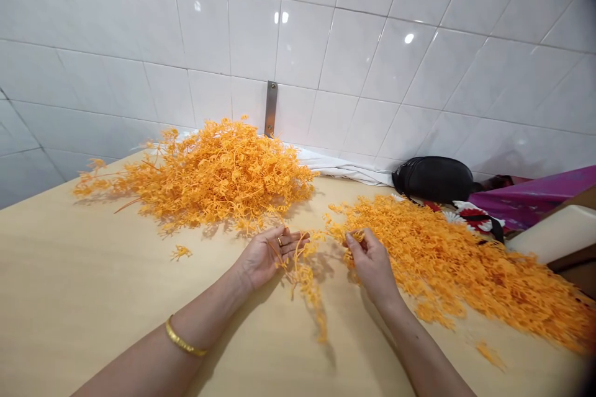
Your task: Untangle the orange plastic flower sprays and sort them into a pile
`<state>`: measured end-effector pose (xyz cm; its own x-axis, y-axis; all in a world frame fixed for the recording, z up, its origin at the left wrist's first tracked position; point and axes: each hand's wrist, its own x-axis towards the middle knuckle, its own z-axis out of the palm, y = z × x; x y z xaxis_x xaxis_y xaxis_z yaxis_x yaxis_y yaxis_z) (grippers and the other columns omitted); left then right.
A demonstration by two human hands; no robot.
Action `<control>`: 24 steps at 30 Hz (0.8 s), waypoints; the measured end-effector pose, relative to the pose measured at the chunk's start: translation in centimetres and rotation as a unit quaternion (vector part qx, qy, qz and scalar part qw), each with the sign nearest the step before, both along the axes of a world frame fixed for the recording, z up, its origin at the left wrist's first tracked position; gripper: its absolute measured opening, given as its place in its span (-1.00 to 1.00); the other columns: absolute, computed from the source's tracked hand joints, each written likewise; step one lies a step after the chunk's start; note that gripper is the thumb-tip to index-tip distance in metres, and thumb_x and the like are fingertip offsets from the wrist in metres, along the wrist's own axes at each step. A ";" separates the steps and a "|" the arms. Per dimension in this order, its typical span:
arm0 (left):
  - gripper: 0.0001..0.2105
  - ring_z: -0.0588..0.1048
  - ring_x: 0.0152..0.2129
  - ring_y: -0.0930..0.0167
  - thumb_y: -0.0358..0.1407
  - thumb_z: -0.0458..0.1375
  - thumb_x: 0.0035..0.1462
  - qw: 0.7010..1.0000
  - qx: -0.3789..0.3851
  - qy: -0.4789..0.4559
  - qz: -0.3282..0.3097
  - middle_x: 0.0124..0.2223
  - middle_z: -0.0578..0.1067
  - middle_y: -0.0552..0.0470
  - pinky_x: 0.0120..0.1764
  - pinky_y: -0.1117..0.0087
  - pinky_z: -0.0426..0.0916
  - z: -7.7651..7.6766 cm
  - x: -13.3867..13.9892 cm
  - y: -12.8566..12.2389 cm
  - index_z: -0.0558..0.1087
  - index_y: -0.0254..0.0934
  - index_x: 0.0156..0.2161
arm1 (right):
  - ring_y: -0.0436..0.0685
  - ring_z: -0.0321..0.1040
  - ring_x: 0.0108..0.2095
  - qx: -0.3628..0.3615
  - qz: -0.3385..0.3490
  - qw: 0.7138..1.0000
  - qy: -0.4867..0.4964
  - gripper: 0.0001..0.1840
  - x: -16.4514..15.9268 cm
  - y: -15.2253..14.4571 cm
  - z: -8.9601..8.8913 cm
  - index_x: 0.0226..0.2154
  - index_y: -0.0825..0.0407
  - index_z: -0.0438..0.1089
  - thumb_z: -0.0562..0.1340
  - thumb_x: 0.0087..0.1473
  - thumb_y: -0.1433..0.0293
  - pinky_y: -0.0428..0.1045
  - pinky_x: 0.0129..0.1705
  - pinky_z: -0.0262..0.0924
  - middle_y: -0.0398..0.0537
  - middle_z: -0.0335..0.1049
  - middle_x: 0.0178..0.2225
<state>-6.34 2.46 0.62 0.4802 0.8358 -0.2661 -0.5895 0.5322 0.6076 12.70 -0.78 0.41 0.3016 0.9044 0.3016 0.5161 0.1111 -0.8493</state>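
Palm up over the middle of the table, my left hand (272, 254) supports an orange plastic flower sprig (310, 288). The sprig's thin stem crosses the fingers, and its end hangs down toward me. My right hand (372, 263) is closed in a pinch at the near edge of the right pile, with orange sprig tips at its thumb and forefinger. A large orange sprig pile (223, 173) lies beyond my left hand. A second, longer pile of orange sprigs (456, 260) spreads from my right hand to the right edge.
One loose orange piece (180, 252) lies at left on the pale wooden table (93, 298), another orange piece (490, 355) at lower right. A black case (433, 178), white cloth (349, 167), purple cloth (535, 195) and cream-coloured object (554, 234) sit toward the tiled wall (307, 43).
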 end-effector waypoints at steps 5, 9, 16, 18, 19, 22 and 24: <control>-0.85 0.46 -0.57 0.45 -0.29 0.07 -0.01 0.999 -0.016 0.043 0.010 -0.49 0.47 -0.03 -0.51 0.48 0.33 0.1 0.2 -0.2 0.29 -0.35 -0.48 | 0.06 0.28 -0.47 0.008 0.063 0.995 0.074 -0.82 -0.8 -0.1 -0.1 -0.46 0.02 0.15 0.11 -0.06 0.24 -0.07 -0.47 0.15 -0.12 0.26 -0.53; -0.84 0.46 -0.55 0.43 -0.26 0.10 -0.04 0.995 -0.027 0.090 0.025 -0.49 0.46 -0.02 -0.48 0.45 0.34 0.4 0.3 -0.3 0.30 -0.35 -0.46 | 0.05 0.31 -0.48 0.023 0.045 0.985 0.167 -0.80 -0.5 0.2 0.0 -0.40 0.02 0.15 0.12 -0.08 0.25 -0.06 -0.44 0.18 -0.15 0.27 -0.53; -0.68 0.42 -0.57 0.47 -0.15 0.19 -0.16 0.965 0.078 0.244 0.064 -0.50 0.41 -0.01 -0.48 0.49 0.26 0.9 0.2 -1.0 0.23 -0.33 -0.39 | 0.04 0.31 -0.52 0.044 0.034 0.988 0.142 -0.80 -0.2 0.6 -0.6 -0.39 0.03 0.13 0.09 -0.06 0.25 -0.06 -0.47 0.19 -0.17 0.24 -0.55; -0.60 0.38 -0.60 0.47 -0.11 0.21 -0.22 0.929 0.141 0.334 0.072 -0.51 0.38 0.02 -0.54 0.50 0.19 1.4 -0.3 -1.3 0.23 -0.32 -0.33 | 0.03 0.30 -0.53 0.046 0.033 0.991 0.120 -0.82 -0.2 0.5 -0.7 -0.39 0.03 0.13 0.08 -0.05 0.26 -0.07 -0.49 0.17 -0.16 0.24 -0.55; -0.56 0.37 -0.59 0.45 -0.09 0.22 -0.26 0.898 0.179 0.392 0.085 -0.50 0.37 0.02 -0.56 0.50 0.16 1.9 -0.7 -1.6 0.24 -0.32 -0.30 | 0.02 0.30 -0.54 0.045 0.033 0.992 0.111 -0.82 -0.3 0.5 -0.8 -0.40 0.02 0.13 0.07 -0.05 0.26 -0.08 -0.51 0.16 -0.16 0.25 -0.54; -0.50 0.34 -0.52 0.37 -0.08 0.25 -0.34 0.740 0.307 0.569 0.186 -0.44 0.35 0.00 -0.55 0.47 0.10 3.9 -1.7 -3.6 0.29 -0.28 -0.25 | 0.01 0.28 -0.56 0.047 0.029 0.994 0.098 -0.84 -0.4 0.5 -0.9 -0.40 0.02 0.13 0.04 -0.04 0.28 -0.11 -0.56 0.13 -0.14 0.26 -0.52; -0.60 0.31 -0.51 0.37 -0.12 0.22 -0.27 0.644 0.391 0.607 0.254 -0.44 0.33 0.01 -0.51 0.46 0.11 5.5 -1.5 -5.6 0.32 -0.23 -0.26 | 0.01 0.27 -0.58 0.044 0.026 0.994 0.092 -0.85 -0.5 0.5 -1.0 -0.40 0.02 0.14 0.04 -0.05 0.28 -0.12 -0.60 0.09 -0.15 0.25 -0.54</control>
